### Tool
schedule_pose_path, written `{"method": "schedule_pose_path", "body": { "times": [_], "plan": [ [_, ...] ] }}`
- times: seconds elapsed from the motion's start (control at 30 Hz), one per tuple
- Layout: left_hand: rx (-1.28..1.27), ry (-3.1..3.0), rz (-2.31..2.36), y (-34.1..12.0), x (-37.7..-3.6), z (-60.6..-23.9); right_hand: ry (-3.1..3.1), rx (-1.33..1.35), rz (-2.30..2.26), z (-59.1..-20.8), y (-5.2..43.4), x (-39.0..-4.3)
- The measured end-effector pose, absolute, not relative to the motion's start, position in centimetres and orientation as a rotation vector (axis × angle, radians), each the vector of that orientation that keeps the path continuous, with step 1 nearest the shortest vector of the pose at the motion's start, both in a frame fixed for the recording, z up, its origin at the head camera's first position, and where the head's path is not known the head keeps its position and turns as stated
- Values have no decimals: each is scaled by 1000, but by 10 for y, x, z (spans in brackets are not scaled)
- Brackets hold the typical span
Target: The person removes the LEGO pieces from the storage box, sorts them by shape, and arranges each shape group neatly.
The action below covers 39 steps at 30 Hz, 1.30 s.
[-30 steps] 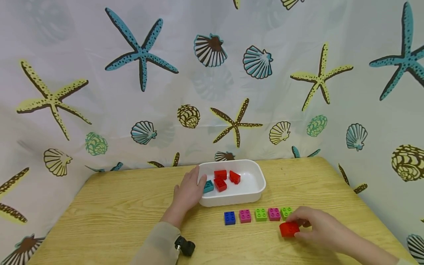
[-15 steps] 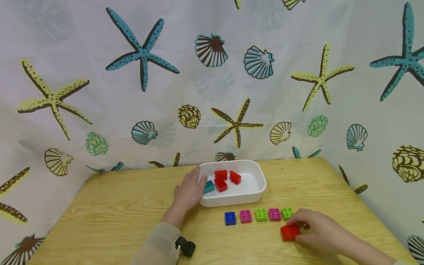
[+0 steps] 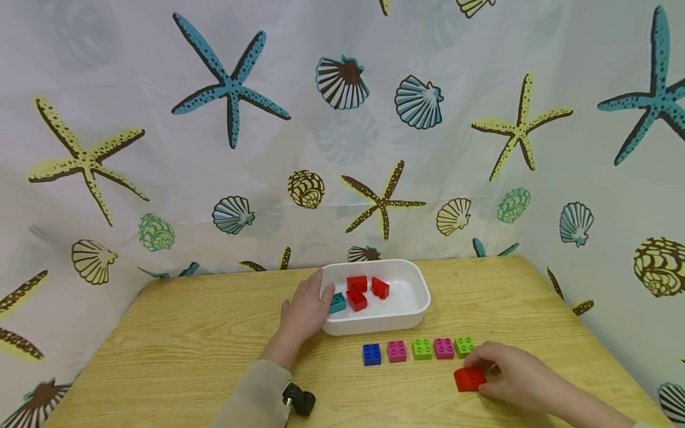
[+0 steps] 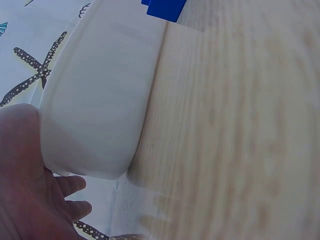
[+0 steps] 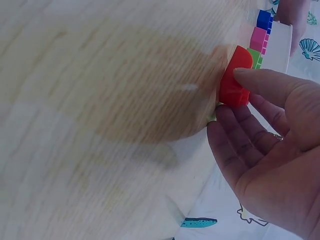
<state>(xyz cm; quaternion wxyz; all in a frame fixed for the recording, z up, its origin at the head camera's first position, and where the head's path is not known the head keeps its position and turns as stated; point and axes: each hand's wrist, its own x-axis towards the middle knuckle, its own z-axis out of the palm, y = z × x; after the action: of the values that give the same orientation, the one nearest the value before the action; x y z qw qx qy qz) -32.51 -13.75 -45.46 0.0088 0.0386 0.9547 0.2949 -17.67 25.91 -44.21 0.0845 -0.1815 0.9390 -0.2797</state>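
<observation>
The right hand (image 3: 511, 377) pinches a red brick (image 3: 469, 378) between thumb and fingers, flat on the worktop (image 3: 187, 351), just nearer than the right end of a row of bricks (image 3: 417, 349). The left hand (image 3: 306, 309) curls round the left rim of the tub (image 3: 407, 309), likely steadying it; more bricks (image 3: 358, 291) lie inside, beyond its fingers.

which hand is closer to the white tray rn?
Left. The left hand grips the left end of the white tray, thumb over its rim. The right hand is apart from it, in front and to the right, pinching a red brick on the table.
</observation>
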Motion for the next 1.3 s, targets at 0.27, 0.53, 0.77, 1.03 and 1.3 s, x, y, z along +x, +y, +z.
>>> {"method": "schedule_pose_path", "body": {
  "times": [0.27,0.53,0.77,1.03,1.3],
  "plan": [
    [124,2996,899,-138,-325,-454,2793,-535,-876,-438,260,-174],
    [123,2992,900,-140,-325,-454,2887,-608,-886,-411,259,-180],
    [118,2984,913,-142,-325,-453,3052,-694,-864,-385,239,-194],
    [112,2985,912,-141,-324,-453,3125,-726,-809,-371,207,-218],
    [116,2979,924,-138,-323,-453,3150,-682,-750,-370,178,-243]
  ]
}}
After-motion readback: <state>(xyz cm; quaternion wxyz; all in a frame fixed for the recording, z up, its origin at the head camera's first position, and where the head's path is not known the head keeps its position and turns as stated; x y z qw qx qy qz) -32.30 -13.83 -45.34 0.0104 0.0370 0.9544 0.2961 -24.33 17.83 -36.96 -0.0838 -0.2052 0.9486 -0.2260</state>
